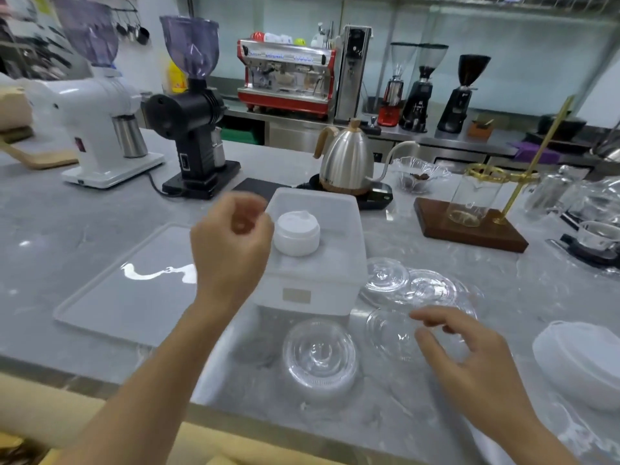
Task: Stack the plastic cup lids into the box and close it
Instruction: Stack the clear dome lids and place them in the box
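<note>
My left hand [231,243] is raised over the grey counter [67,223], just beside the left wall of the frosted plastic box [315,260]. Its fingers are curled loosely inward and blurred; I cannot tell whether anything is pinched between them. My right hand [469,360] hovers low over the counter to the right of the box, fingers spread and half bent, holding nothing, with the fingertips over the edge of a clear lid [389,333] lying flat in front of the box's right corner.

The box stands open in the middle of the counter, and inside it sits a short stack of white lids [297,233], towards the left side. The box's flat translucent cover [134,286] lies on the counter to the left of the box, partly behind my left forearm.

A stack of clear domed lids [318,355] rests just in front of the box. 2 more clear lids [412,286] overlap one another right of the box. Another pile of white lids [580,360] lies tipped over at the far right.

Behind the box stand a steel gooseneck kettle [345,162], a black grinder [198,129] and a white grinder [100,105]
</note>
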A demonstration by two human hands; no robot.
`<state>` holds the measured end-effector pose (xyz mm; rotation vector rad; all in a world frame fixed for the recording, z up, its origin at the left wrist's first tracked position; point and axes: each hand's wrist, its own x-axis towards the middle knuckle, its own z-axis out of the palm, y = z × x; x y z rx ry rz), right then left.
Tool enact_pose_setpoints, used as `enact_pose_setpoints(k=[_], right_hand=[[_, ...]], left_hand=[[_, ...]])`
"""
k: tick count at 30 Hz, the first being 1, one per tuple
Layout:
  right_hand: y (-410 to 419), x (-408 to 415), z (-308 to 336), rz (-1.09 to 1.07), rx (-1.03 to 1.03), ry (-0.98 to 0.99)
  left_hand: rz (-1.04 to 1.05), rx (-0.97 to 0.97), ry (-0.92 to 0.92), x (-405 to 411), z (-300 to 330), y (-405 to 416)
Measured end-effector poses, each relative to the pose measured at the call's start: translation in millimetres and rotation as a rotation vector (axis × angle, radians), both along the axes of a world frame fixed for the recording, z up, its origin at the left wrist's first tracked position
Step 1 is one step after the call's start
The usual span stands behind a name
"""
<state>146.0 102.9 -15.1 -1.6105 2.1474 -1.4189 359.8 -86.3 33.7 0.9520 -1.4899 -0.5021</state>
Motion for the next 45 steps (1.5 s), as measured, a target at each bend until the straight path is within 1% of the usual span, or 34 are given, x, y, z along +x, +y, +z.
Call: enact_pose_setpoints(k=[3,7,10,13,16,18,21,24,27,30,33,36,41,43,45], right_hand=[[9,17,-9,0.048,-0.038,0.008],[8,34,-28,0.129,0.012,0.026],[2,47,-36,0.198,0.1,0.051],[-2,51,-41,0.242,0.135,0.095],[-1,47,-48,0.209,0.162,0.07],[0,46,-51,0.204,0.174,0.111],[-1,47,-52,0.199,0.173,0.126],[-2,47,-54,0.187,0.161,0.149],[-2,47,-53,0.191,0.133,0.133],[-2,45,-52,0.193,0.129,0.065],[-1,45,-50,0.189,0.121,-0.038],[0,46,-47,0.19,0.088,-0.147],[4,53,-43,0.287,0.033,-0.471],[5,58,-42,0.306,0.003,-0.534],[5,61,-41,0.286,-0.031,-0.555]], left_hand=[[-0.073,0.169,0.025,22,-37,51],[-0.238,0.364,-0.044,36,-80,77],[-0.355,0.367,-0.216,42,-85,81],[-0.455,0.385,-0.393,48,-87,81],[-0.449,0.33,-0.549,50,-93,80],[-0.43,0.279,-0.622,48,-94,80],[-0.404,0.239,-0.642,46,-96,80],[-0.377,0.234,-0.589,44,-97,80],[-0.432,0.245,-0.515,39,-94,80],[-0.479,0.226,-0.439,33,-90,84],[-0.553,0.259,-0.327,30,-87,87],[-0.615,0.324,-0.167,25,-90,88],[-0.734,0.396,0.169,6,-90,94],[-0.735,0.442,0.29,-4,-85,98],[-0.715,0.498,0.364,-16,-81,100]])
